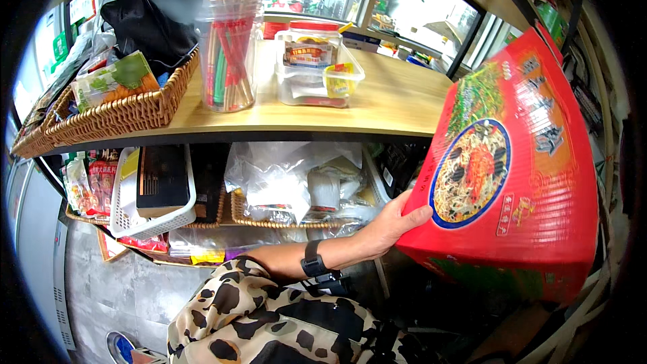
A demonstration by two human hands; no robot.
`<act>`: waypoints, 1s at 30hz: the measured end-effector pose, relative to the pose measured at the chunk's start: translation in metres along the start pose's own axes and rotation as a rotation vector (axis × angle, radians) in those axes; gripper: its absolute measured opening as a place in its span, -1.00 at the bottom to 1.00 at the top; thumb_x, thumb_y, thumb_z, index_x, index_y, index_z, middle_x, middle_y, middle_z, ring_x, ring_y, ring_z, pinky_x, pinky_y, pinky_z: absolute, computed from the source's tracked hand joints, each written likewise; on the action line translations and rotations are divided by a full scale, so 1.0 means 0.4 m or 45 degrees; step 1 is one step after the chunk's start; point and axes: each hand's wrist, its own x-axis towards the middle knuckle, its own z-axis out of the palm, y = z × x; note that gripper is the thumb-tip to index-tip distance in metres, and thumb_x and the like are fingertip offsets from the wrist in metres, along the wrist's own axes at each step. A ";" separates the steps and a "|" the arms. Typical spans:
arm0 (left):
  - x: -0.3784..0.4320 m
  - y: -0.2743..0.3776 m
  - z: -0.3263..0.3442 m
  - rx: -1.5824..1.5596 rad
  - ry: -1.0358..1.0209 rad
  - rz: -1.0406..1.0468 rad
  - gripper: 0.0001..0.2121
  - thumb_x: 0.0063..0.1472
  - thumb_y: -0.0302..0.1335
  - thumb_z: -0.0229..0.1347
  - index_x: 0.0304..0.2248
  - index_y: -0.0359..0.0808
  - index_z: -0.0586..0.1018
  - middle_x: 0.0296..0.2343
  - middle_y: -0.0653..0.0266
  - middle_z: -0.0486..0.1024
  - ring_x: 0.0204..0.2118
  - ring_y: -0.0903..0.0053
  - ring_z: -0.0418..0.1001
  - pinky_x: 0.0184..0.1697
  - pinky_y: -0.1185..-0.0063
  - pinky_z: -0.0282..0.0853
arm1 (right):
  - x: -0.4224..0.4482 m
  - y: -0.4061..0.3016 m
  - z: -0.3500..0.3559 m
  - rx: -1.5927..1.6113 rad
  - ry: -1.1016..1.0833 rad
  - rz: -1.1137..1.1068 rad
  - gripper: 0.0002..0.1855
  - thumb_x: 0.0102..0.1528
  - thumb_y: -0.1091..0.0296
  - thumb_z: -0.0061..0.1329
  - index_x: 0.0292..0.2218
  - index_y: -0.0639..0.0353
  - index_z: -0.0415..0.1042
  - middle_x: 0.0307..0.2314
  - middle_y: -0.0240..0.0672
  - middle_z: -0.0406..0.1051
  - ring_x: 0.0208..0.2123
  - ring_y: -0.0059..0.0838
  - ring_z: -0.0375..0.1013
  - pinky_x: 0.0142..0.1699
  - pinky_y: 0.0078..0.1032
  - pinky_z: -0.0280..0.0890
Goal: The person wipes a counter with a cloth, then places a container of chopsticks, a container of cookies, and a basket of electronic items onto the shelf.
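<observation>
A large red cardboard box point(536, 212) with a picture of a noodle dish stands tilted at the right, beside the wooden shelf. My left hand point(399, 225) grips its lower left edge, with the thumb on the printed face and the fingers out of sight behind. A dark watch is on that wrist. My right hand is not visible; part of a forearm shows dimly beneath the box at the lower right. On the upper shelf point(404, 86) stand a tall clear plastic cup point(230, 60) of chopsticks and a red-lidded plastic jar point(309, 55) in a clear container.
A wicker basket point(121, 116) with a black bag point(151, 20) and packets sits at the upper left. Below are a white plastic basket point(151, 227) holding a black box point(163, 177), and a wicker basket point(283, 220) with plastic bags. Cables and bars run along the right.
</observation>
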 end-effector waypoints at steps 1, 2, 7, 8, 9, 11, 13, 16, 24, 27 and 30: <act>0.001 0.010 -0.014 0.018 0.034 0.023 -0.48 0.11 -0.26 0.05 -0.03 -0.39 0.18 -0.15 0.26 0.32 -0.13 0.65 0.29 -0.06 0.63 0.22 | 0.034 0.004 0.012 0.032 -0.001 -0.008 -0.42 0.12 -0.01 -0.33 0.05 0.15 0.02 -0.05 -0.20 0.11 -0.07 -0.27 0.19 -0.08 -0.28 0.18; 0.000 0.021 -0.021 0.037 0.071 0.045 -0.48 0.12 -0.26 0.04 -0.03 -0.39 0.18 -0.15 0.26 0.32 -0.13 0.65 0.29 -0.06 0.63 0.22 | 0.065 0.006 0.024 0.060 -0.009 -0.011 -0.42 0.12 -0.01 -0.34 0.06 0.15 0.01 -0.04 -0.20 0.10 -0.07 -0.27 0.19 -0.07 -0.28 0.18; 0.005 0.057 -0.041 0.059 0.167 0.096 -0.48 0.14 -0.23 0.01 -0.03 -0.39 0.17 -0.14 0.25 0.31 -0.13 0.65 0.28 -0.06 0.63 0.21 | 0.224 0.010 0.055 0.215 -0.023 -0.023 -0.41 0.13 -0.03 -0.35 0.07 0.13 -0.02 -0.02 -0.20 0.07 -0.04 -0.26 0.16 -0.06 -0.25 0.17; 0.011 0.056 -0.042 0.064 0.160 0.122 -0.48 0.15 -0.23 0.00 -0.03 -0.39 0.17 -0.14 0.25 0.30 -0.12 0.66 0.28 -0.06 0.63 0.21 | 0.254 0.008 0.061 0.246 -0.026 -0.024 -0.41 0.13 -0.03 -0.35 0.08 0.12 -0.03 -0.01 -0.20 0.06 -0.04 -0.26 0.16 -0.06 -0.25 0.17; 0.021 0.048 -0.042 0.046 0.141 0.134 -0.49 0.15 -0.23 -0.01 -0.02 -0.39 0.16 -0.13 0.25 0.30 -0.12 0.66 0.27 -0.05 0.64 0.21 | 0.276 -0.016 0.057 0.251 -0.012 -0.040 -0.41 0.13 -0.03 -0.35 0.08 0.12 -0.03 -0.01 -0.21 0.06 -0.03 -0.26 0.15 -0.06 -0.24 0.17; 0.031 0.045 -0.034 0.051 0.173 0.145 -0.50 0.16 -0.23 -0.03 -0.03 -0.39 0.16 -0.13 0.25 0.29 -0.11 0.66 0.26 -0.04 0.64 0.20 | 0.338 -0.020 0.062 0.304 -0.014 -0.031 -0.40 0.13 -0.03 -0.36 0.09 0.11 -0.05 0.00 -0.21 0.04 -0.03 -0.26 0.15 -0.05 -0.24 0.17; 0.038 0.050 -0.023 0.090 0.180 0.174 -0.51 0.16 -0.22 -0.03 -0.04 -0.39 0.17 -0.14 0.25 0.30 -0.11 0.66 0.27 -0.04 0.63 0.19 | 0.419 -0.002 0.088 0.373 -0.059 -0.006 -0.40 0.13 -0.04 -0.36 0.09 0.10 -0.06 0.01 -0.21 0.03 -0.02 -0.25 0.14 -0.05 -0.23 0.17; 0.063 0.039 -0.009 0.094 0.188 0.209 -0.51 0.17 -0.20 -0.05 -0.05 -0.38 0.18 -0.15 0.25 0.31 -0.12 0.67 0.28 -0.05 0.64 0.20 | 0.493 -0.026 0.102 0.433 -0.087 -0.001 -0.39 0.14 -0.05 -0.37 0.10 0.09 -0.08 0.03 -0.21 0.01 0.00 -0.25 0.12 -0.04 -0.21 0.17; 0.105 0.048 0.057 -0.049 0.157 0.232 -0.53 0.19 -0.11 -0.13 -0.11 -0.38 0.31 -0.20 0.27 0.40 -0.18 0.68 0.35 -0.09 0.66 0.24 | 0.458 -0.028 0.229 0.611 -0.285 0.046 -0.37 0.14 -0.06 -0.39 0.13 0.05 -0.13 0.07 -0.22 -0.04 0.03 -0.24 0.09 -0.02 -0.18 0.16; 0.122 0.038 0.057 -0.042 0.246 0.244 -0.51 0.20 -0.07 -0.18 -0.13 -0.37 0.36 -0.24 0.27 0.43 -0.22 0.69 0.38 -0.13 0.68 0.26 | 0.304 -0.080 0.411 0.570 -0.434 -0.384 -0.26 0.12 -0.16 -0.41 0.15 0.11 -0.24 0.10 -0.21 -0.14 0.09 -0.14 -0.03 0.13 -0.18 -0.03; 0.140 0.023 0.050 -0.012 0.260 0.300 -0.51 0.19 -0.07 -0.17 -0.13 -0.38 0.36 -0.23 0.25 0.43 -0.23 0.68 0.39 -0.14 0.68 0.27 | 0.169 -0.059 0.398 0.540 -0.957 -0.580 -0.22 0.11 -0.19 -0.41 0.15 0.15 -0.28 0.11 -0.15 -0.17 0.10 -0.13 -0.06 0.15 -0.20 -0.09</act>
